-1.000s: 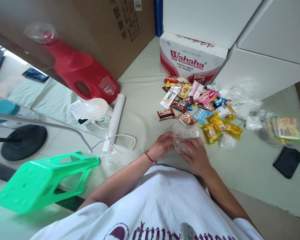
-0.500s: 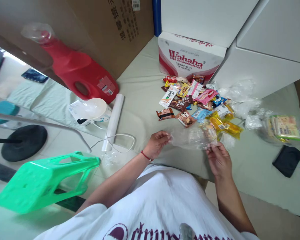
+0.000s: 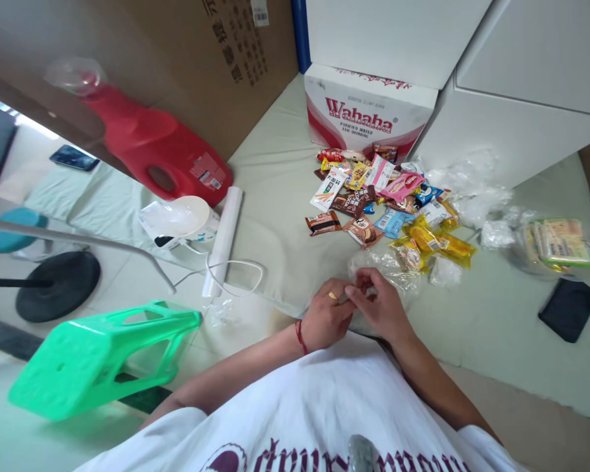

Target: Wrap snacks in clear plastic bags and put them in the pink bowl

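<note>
Your left hand (image 3: 328, 316), fingers curled, meets your right hand (image 3: 381, 309); whether either grips the clear, crumpled plastic bag (image 3: 393, 265) just beyond them, I cannot tell.

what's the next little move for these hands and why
I'd probably ease the right hand slightly away from the left hand: the two are bunched so close together that whatever they pinch is hidden, while clear plastic lies crumpled just beyond them, next to the yellow packets.
</note>
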Demonstrator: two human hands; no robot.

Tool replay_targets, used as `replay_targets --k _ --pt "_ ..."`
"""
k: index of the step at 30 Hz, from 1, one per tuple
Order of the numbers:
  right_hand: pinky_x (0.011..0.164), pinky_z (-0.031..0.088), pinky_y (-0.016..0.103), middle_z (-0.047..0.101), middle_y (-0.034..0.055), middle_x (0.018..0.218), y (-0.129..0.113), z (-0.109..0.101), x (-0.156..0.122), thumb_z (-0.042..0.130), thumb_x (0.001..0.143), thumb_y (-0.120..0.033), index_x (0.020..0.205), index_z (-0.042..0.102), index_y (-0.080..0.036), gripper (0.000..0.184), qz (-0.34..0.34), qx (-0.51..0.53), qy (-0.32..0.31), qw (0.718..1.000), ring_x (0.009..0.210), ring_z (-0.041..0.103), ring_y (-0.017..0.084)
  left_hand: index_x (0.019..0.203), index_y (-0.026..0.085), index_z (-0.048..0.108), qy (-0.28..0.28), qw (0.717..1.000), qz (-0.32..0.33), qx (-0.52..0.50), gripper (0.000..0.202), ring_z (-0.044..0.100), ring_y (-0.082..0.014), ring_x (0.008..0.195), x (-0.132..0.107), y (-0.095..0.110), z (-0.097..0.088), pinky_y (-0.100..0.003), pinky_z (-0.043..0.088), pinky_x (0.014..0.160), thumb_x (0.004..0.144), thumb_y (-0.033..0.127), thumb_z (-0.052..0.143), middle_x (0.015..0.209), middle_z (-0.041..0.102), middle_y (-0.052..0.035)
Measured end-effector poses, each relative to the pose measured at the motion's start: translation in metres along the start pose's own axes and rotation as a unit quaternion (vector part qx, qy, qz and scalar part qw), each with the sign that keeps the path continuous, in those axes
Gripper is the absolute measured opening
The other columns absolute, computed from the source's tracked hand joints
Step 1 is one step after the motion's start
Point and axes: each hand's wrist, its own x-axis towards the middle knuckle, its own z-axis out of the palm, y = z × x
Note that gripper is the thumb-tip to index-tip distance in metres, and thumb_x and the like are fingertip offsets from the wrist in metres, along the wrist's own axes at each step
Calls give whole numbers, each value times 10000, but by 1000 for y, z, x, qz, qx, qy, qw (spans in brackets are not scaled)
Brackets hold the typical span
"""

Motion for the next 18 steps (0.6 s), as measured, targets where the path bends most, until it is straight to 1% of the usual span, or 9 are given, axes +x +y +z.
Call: replay_targets --k 2,3,5,7,8,10,12,15,18 --pt "615 483 261 653 13 771 5 10 6 683 888 -535 922 684 -206 330 21 39 3 999 679 572 152 897 230 734 -23 999 25 -21 108 579 -283 1058 -2 1 0 -447 479 951 832 186 660 1103 630 -138" --pt "607 473 261 638 4 731 8 11 7 668 900 -533 881 686 -205 329 37 76 9 996 638 545 140 922 221 717 -20 999 21 -44 104 584 -272 1047 -3 0 -1 -431 489 932 845 200 651 1104 626 -134" --pt "579 457 258 638 1 715 14 10 7 679 884 -553 864 703 -206 348 71 161 21 984 609 521 133 961 209 667 20 994 -28 -99 96 595 -236 991 -2 0 -4 -383 507 869 911 259 601 1059 618 -112" --pt "583 472 265 668 16 753 17 6 5 706 848 -580 867 728 -207 374 95 219 17 971 634 542 144 996 207 624 65 984 -90 -140 152 601 -208 942 2 2 -4 -342 513 808 960 343 567 1021 606 -87" --pt "608 493 275 689 26 786 18 5 3 715 836 -586 877 745 -209 380 100 229 9 968 666 567 157 1016 208 613 80 980 -111 -145 188 604 -202 937 5 2 -3 -327 513 788 955 385 588 1027 605 -80" --pt "677 527 302 716 34 832 18 3 1 723 831 -575 919 775 -218 371 93 218 -9 971 725 607 178 1041 210 616 99 979 -124 -130 271 613 -197 945 14 4 0 -313 512 784 891 424 689 1051 614 -72" --pt "699 532 311 714 25 808 18 1 -1 726 835 -552 957 792 -226 354 82 197 -5 977 727 613 180 970 207 642 111 981 -117 -108 251 617 -188 925 23 4 3 -304 505 788 848 403 741 1001 634 -58" --pt "561 474 268 674 7 716 19 -5 -2 767 794 -528 939 791 -216 344 94 191 50 976 619 543 146 827 194 653 92 977 -128 -143 222 602 -154 798 35 0 4 -280 489 737 861 404 716 835 640 -28" --pt "462 393 227 677 10 752 20 -16 -2 823 735 -498 919 769 -203 351 112 223 96 963 563 476 110 830 186 629 68 955 -175 -229 288 563 -121 685 41 -5 0 -253 462 666 840 458 720 735 624 8"
